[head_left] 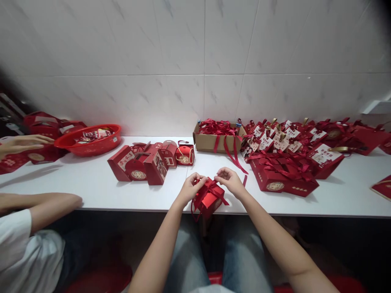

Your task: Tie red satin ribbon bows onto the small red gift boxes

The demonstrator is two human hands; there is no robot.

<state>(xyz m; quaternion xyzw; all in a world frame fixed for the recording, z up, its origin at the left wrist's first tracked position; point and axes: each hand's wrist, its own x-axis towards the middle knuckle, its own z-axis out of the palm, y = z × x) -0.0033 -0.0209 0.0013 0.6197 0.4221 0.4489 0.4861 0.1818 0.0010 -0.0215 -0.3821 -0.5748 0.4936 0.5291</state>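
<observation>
A small red gift box (208, 199) sits at the front edge of the white table, with a dark red ribbon (210, 188) tied in a bow across its top. My left hand (192, 188) pinches the bow from the left, thumb and fingers together. On the opposite side, my right hand (229, 181) closes thumb and fingertips on the ribbon's far right part. Ribbon tails hang over the box's front and left side.
Behind the box stands a cardboard box (210, 144) of ribbons. Red gift boxes (282, 175) crowd the right; folded cartons (139, 165) stand left. A red basin (88, 147) holds small packets. At far left, a co-worker's hand (26, 143) rests over red boxes. The white table (119, 201) ends before my knees.
</observation>
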